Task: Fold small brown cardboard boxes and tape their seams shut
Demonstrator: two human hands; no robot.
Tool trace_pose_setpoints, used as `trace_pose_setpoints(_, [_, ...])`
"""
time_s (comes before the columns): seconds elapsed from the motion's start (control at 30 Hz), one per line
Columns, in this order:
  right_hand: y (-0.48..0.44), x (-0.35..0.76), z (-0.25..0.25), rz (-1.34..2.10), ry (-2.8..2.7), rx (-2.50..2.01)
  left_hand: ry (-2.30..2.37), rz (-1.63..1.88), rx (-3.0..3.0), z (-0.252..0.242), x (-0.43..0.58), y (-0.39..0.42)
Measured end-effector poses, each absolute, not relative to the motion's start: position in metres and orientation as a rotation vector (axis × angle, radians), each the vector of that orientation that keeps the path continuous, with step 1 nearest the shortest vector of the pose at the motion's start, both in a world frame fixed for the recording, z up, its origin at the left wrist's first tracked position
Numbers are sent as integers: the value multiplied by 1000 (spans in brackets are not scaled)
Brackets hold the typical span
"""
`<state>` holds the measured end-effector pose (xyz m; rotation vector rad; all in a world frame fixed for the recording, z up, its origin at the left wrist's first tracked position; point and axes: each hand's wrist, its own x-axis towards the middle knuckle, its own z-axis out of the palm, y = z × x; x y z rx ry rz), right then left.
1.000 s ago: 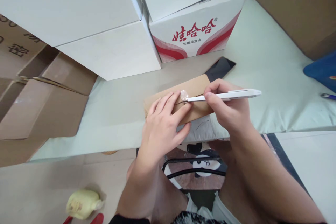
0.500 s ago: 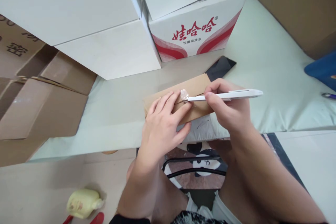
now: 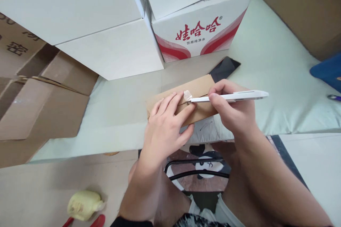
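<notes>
A small brown cardboard box (image 3: pixel 198 81) lies in front of me on the pale green cloth. My left hand (image 3: pixel 166 126) rests on its left part, fingers stretched out and apart, pressing the top. My right hand (image 3: pixel 234 110) pinches a slim white pen (image 3: pixel 237 95) between thumb and fingers. The pen lies almost level, its tip at the seam of the box top, close to my left index finger. Just beside the tip, a crumpled piece of clear tape (image 3: pixel 187 95) sticks up from the seam.
Behind the box lies a black phone-like slab (image 3: pixel 225 69). A white and red water carton (image 3: pixel 199 35) and white boxes (image 3: pixel 106 48) stand at the back. Brown cartons (image 3: pixel 53 103) are at left, another carton (image 3: pixel 301 14) at right. A yellow bottle (image 3: pixel 84 205) lies on the floor.
Almost nothing differs. The view has shifted very slightly; both hands, the pen and the box keep their places relative to each other.
</notes>
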<state>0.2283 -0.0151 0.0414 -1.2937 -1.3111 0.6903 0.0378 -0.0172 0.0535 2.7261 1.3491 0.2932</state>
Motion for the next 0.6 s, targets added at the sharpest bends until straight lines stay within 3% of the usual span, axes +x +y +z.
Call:
trace_pose_setpoints(0.37, [-13,237,30,871,-1016,-1154,1342,294,2762,52,37,-17])
trace_pose_setpoints(0.6, [2,256,25,747,-786,-1191,1345,300,2747,53,37,-17])
